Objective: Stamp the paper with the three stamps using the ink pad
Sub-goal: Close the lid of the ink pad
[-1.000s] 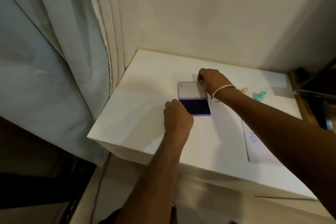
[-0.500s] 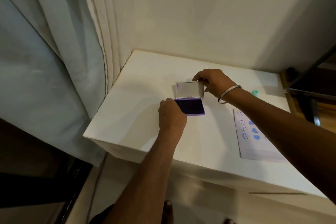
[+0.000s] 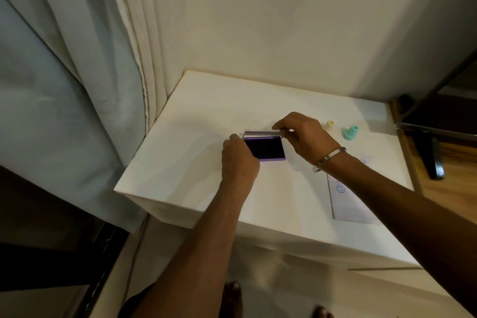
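Head view: your left hand (image 3: 238, 160) pins the near-left corner of the ink pad (image 3: 265, 148) to the white counter (image 3: 196, 121), its grip closed on the purple base. Your right hand (image 3: 304, 134) pinches the clear lid (image 3: 262, 133), tilted low over the dark pad. The paper (image 3: 347, 201), already bearing smiley prints, lies to the right, partly under your right forearm. A cream stamp (image 3: 329, 125) and a teal stamp (image 3: 350, 133) stand behind it; the third isn't visible. You look to be closing the pad: next, press the lid flat. No brand or writing is legible.
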